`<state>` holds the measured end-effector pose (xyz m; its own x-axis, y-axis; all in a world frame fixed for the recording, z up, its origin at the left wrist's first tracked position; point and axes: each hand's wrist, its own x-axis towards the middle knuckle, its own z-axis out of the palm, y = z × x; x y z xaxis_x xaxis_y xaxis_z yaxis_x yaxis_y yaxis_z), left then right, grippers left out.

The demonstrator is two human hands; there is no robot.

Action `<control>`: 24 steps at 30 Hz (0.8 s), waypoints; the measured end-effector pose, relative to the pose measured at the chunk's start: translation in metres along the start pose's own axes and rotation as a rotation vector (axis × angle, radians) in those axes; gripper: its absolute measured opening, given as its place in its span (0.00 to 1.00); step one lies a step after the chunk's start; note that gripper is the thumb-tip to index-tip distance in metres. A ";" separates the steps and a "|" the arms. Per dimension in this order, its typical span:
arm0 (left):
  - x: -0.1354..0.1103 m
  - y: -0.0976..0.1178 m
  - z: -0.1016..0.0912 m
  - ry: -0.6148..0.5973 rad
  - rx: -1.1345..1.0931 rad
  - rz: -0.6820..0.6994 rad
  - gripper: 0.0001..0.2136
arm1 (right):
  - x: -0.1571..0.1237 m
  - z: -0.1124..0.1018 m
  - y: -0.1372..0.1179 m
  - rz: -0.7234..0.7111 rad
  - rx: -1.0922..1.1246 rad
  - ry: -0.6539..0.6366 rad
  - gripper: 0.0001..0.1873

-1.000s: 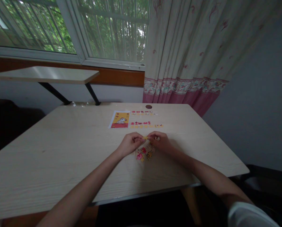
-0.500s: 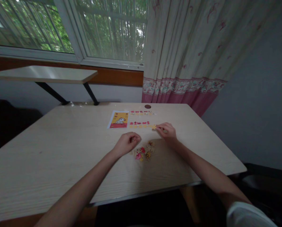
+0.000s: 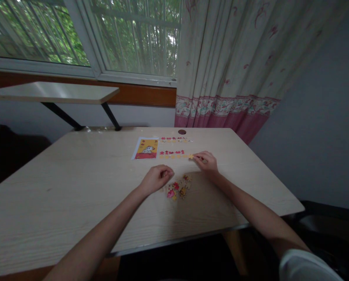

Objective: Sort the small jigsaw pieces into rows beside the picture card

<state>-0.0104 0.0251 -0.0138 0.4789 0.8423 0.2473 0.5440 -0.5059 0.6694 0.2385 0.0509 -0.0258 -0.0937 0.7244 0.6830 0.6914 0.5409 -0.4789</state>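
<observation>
"Where was the yellow puzzle piece (image 3: 191, 156)?"

"Right of the picture sheet (image 3: 146, 149), at the outer end of a yellow row (image 3: 172, 157). The right hand (image 3: 206, 162) pinched it by one edge, presumably because it was small and flat."

"And the left hand (image 3: 157, 178)?"

"On the sheet's near side, fingers loosely curled; whether it held anything could not be determined."

"Other items? Obstructions?"

"A red row (image 3: 177, 152) lay right of the sheet, apparently grouped by colour. Loose pieces (image 3: 176, 187) lay to the sheet's near right. The yellow row filled the way between sheet and right hand."
</observation>
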 end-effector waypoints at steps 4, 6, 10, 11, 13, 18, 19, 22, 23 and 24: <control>0.000 -0.001 0.001 -0.003 -0.008 0.007 0.11 | 0.000 0.000 -0.001 -0.003 0.001 -0.017 0.08; 0.000 -0.002 0.001 0.001 -0.012 0.007 0.11 | -0.001 0.000 -0.001 -0.014 0.002 -0.016 0.08; 0.000 -0.002 0.001 -0.003 -0.025 -0.002 0.11 | 0.000 0.000 -0.001 -0.030 -0.004 -0.001 0.08; 0.000 -0.001 0.001 -0.005 -0.025 -0.004 0.11 | 0.000 0.000 -0.001 -0.033 -0.006 0.004 0.08; 0.000 -0.002 0.002 -0.003 -0.018 -0.009 0.10 | 0.000 0.001 0.000 -0.047 -0.007 0.012 0.09; 0.000 -0.002 0.002 0.002 -0.009 0.001 0.10 | -0.001 0.003 0.003 -0.075 0.000 0.017 0.08; 0.000 -0.002 0.002 0.003 -0.008 0.002 0.10 | -0.001 0.003 0.004 -0.072 -0.001 0.015 0.08; 0.000 -0.001 0.002 0.002 -0.008 -0.003 0.10 | -0.001 0.003 0.005 -0.071 -0.006 -0.001 0.07; 0.000 -0.001 0.002 0.002 -0.010 -0.004 0.10 | 0.000 0.002 0.006 -0.075 -0.008 -0.010 0.07; 0.000 -0.001 0.002 0.002 -0.013 -0.004 0.10 | 0.001 0.001 0.006 -0.076 -0.010 -0.018 0.07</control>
<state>-0.0100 0.0251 -0.0160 0.4753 0.8446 0.2464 0.5369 -0.5003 0.6793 0.2414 0.0551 -0.0288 -0.1586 0.6889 0.7073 0.6889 0.5903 -0.4205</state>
